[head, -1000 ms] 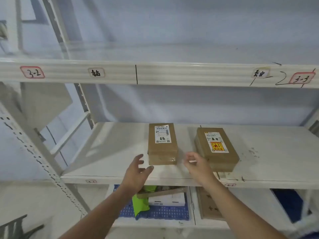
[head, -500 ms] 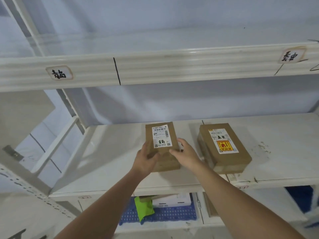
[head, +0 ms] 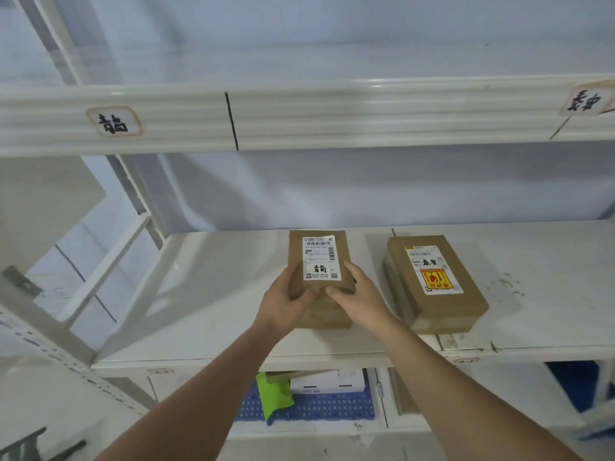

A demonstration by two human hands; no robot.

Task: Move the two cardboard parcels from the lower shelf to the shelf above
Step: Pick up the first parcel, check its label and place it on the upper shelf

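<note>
Two brown cardboard parcels sit on the white lower shelf (head: 206, 294). The left parcel (head: 317, 257) carries a white barcode label. My left hand (head: 286, 302) grips its near left corner and my right hand (head: 357, 296) grips its near right corner; the near end looks tilted up a little. The right parcel (head: 432, 281), with a white label and a red-yellow sticker, lies flat to the right, untouched. The shelf above (head: 299, 118) shows its white front beam with handwritten tags; its top surface is bare where visible.
A slanted white upright (head: 40, 341) and brace stand at the left. Below the lower shelf a blue crate (head: 309, 407) holds a green bag (head: 273, 392) and a white box. The grey wall closes the back.
Both hands reached forward from the shelf edge and closed on the left parcel's near end. The view has moved closer and tilted up slightly.
</note>
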